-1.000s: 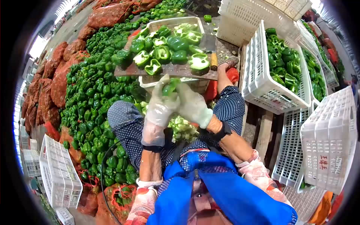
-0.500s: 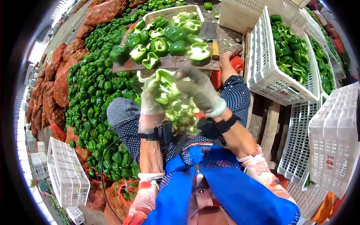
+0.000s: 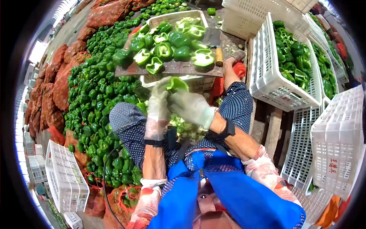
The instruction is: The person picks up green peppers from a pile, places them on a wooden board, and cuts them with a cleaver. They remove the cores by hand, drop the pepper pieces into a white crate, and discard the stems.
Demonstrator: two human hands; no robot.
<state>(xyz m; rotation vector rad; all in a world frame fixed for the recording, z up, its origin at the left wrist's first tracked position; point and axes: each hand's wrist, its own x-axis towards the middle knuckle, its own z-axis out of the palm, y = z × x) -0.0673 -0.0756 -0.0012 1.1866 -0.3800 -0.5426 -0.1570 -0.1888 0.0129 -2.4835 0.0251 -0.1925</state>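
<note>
Close to my lap, my gloved left hand [image 3: 158,102] grips a cut green bell pepper [image 3: 177,84] with its fingers round the left side. My gloved right hand [image 3: 192,108] is right beside the pepper, just below it; motion smears its fingers. Beneath both hands lies a heap of pale pepper cores and scraps [image 3: 187,128]. Halved and whole bell peppers [image 3: 164,49] rest on the dark cutting board [image 3: 124,71] in front of me. At the board's right end lies a cleaver with a wooden handle [image 3: 219,56].
A large pile of whole green peppers [image 3: 91,110] spreads along my left, with red mesh sacks [image 3: 66,76] behind. On the right stands a white crate [image 3: 263,82] of cut peppers, near other stacked crates [image 3: 335,149]. Another white crate [image 3: 66,179] is at lower left.
The pepper has turned from its open, seedy side to its green outer skin. My right hand has dropped from above right of it to just below it.
</note>
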